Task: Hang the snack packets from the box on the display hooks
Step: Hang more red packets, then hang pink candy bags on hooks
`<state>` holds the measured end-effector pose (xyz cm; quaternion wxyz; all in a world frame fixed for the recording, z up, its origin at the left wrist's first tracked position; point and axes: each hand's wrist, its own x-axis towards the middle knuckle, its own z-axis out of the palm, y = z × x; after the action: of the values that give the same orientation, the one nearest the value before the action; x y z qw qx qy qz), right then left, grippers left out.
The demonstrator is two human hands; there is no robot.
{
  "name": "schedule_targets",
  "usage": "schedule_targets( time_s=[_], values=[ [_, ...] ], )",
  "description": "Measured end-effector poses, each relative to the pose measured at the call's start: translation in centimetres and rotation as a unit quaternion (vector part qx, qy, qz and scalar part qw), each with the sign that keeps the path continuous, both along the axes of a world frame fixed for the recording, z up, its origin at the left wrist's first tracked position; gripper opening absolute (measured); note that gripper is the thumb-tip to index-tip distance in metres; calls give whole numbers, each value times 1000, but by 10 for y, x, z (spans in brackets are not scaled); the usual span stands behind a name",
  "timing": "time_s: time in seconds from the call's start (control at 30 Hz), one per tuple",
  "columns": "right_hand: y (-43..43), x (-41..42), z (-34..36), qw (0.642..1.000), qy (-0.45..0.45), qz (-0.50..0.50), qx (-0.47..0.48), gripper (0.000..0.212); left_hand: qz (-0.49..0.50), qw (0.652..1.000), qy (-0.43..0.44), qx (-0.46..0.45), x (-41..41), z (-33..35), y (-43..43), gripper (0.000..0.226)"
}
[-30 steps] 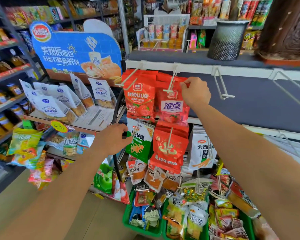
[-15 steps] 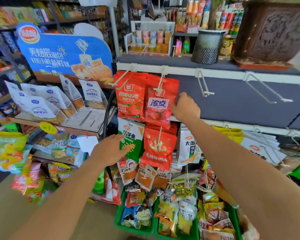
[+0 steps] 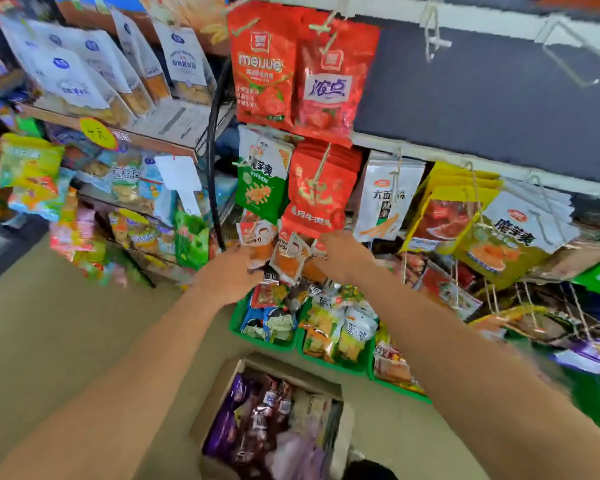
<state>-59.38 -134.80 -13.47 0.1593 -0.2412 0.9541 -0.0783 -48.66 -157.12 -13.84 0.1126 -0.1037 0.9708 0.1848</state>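
Setting: shop aisle, tan floor point(image 3: 66, 341); snack display ahead, frame motion-blurred.
Top row: two red packets point(image 3: 302, 71) hang side by side on white display hooks point(image 3: 326, 27); right of them, bare hooks point(image 3: 433, 36) stand against a dark panel point(image 3: 482, 98).
Middle row: a green-and-white packet point(image 3: 262, 178), a red stack point(image 3: 321, 188) and a white packet point(image 3: 387, 199), each hung on a hook.
Low row: small orange sachets point(image 3: 284, 251) hang just above green bins point(image 3: 267, 344) filled with mixed snacks.
My left hand point(image 3: 227, 275): raised at the low row, fingers touching the left sachets; whether it grips one I cannot tell.
My right hand point(image 3: 343, 258): just right of the same sachets, fingers hidden behind them; grip unreadable.
Hands, relative: near each other, apart, sachets between them.
Box point(image 3: 219, 400): cardboard, open, on the floor near me, below and between my forearms.
Box contents: purple and dark snack packets point(image 3: 264, 420), loosely piled.
Left side: shelf rack with white bread bags point(image 3: 80, 81) and a yellow price tag point(image 3: 97, 133).
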Motion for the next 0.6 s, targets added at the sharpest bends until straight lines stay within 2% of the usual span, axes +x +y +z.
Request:
schedule_targets(
  time_s=[0.07, 0.17, 0.37, 0.6],
  values=[
    [8, 9, -29, 999, -20, 36, 20, 49, 37, 999, -21, -4, 21, -31, 21, 42],
    [19, 23, -65, 992, -50, 108, 46, 63, 102, 992, -72, 4, 54, -74, 57, 56],
    [41, 66, -93, 975, -74, 205, 53, 42, 213, 968, -130, 27, 134, -119, 123, 60],
    [57, 138, -115, 953, -101, 270, 89, 47, 292, 942, -160, 50, 220, -134, 149, 53]
  ],
)
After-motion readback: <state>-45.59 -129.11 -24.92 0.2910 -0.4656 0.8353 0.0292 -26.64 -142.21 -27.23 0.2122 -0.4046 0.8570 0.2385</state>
